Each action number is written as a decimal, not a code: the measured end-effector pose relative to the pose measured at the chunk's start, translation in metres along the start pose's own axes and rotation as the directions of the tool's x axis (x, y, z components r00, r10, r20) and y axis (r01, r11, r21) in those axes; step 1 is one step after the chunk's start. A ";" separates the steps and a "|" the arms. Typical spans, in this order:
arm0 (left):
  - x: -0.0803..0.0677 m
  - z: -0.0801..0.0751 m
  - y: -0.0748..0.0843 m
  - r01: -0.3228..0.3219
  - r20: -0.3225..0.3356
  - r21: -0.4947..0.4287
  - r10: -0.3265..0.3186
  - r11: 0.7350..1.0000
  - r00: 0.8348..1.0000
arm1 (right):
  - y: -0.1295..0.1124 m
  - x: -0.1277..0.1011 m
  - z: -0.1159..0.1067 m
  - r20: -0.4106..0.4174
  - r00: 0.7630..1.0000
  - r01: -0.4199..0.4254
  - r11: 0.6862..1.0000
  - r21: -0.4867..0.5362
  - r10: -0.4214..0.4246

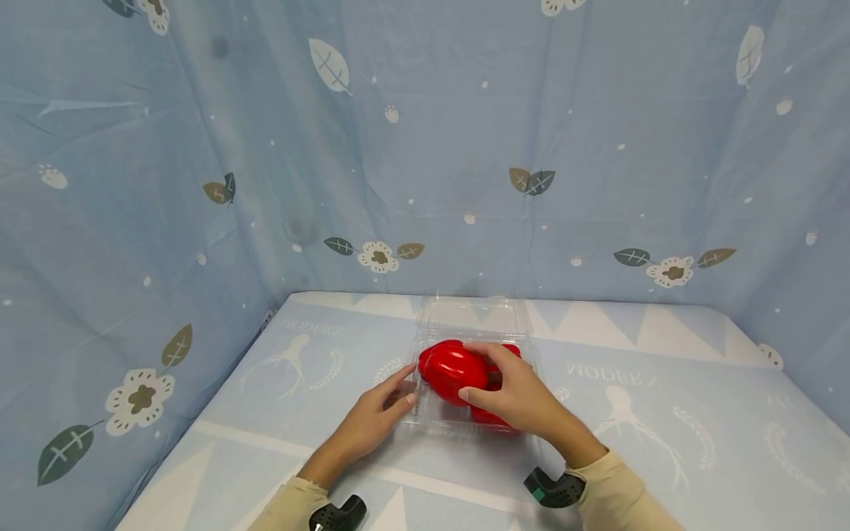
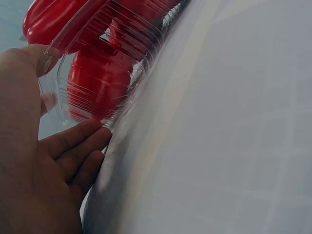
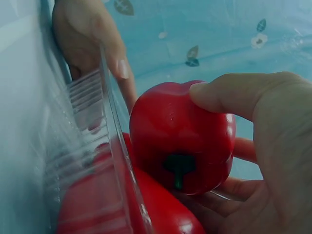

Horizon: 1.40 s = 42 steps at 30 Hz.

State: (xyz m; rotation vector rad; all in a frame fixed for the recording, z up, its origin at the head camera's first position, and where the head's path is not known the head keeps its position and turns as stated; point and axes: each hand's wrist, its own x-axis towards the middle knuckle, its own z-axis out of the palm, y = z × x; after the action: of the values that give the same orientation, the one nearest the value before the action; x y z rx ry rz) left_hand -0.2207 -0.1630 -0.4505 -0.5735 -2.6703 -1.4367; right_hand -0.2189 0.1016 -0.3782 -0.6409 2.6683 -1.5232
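Note:
My right hand (image 1: 514, 387) holds a glossy red bell pepper (image 1: 454, 372) between thumb and fingers, above a clear plastic clamshell box (image 1: 432, 420). In the right wrist view this bell pepper (image 3: 180, 126) has a short green stem, and the thumb presses its side. More red peppers (image 2: 100, 73) lie inside the box, seen through its ribbed wall. My left hand (image 1: 375, 417) is at the box's near left corner, thumb and index finger extended along the rim. In the left wrist view the other fingers of that hand (image 2: 53, 151) bend loosely by the box's lower edge.
The box's clear lid (image 1: 473, 316) stands open toward the back. A pale blue patterned cloth (image 1: 285, 383) covers the table. Blue curtains (image 1: 451, 133) with leaf and flower prints rise behind it and along the sides. Each wrist wears a black device (image 1: 554, 488).

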 end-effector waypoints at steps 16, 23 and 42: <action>-0.001 -0.001 0.004 0.023 0.027 -0.010 -0.023 1.000 0.999 | -0.001 -0.003 0.014 0.031 0.973 0.228 0.937 -0.263 -0.228; -0.003 -0.002 0.009 0.020 0.024 -0.019 -0.019 1.000 1.000 | -0.006 -0.005 0.017 0.045 0.967 0.249 0.893 -0.375 -0.250; -0.002 -0.001 0.004 -0.003 0.010 -0.038 0.003 0.999 1.000 | -0.004 -0.007 0.022 0.118 0.959 0.282 0.837 -0.469 -0.257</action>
State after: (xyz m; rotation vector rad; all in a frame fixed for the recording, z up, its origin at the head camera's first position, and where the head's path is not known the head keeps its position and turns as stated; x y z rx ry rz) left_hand -0.2180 -0.1622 -0.4475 -0.5890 -2.6547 -1.4902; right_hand -0.2069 0.0845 -0.3879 -1.0976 3.0366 -0.8336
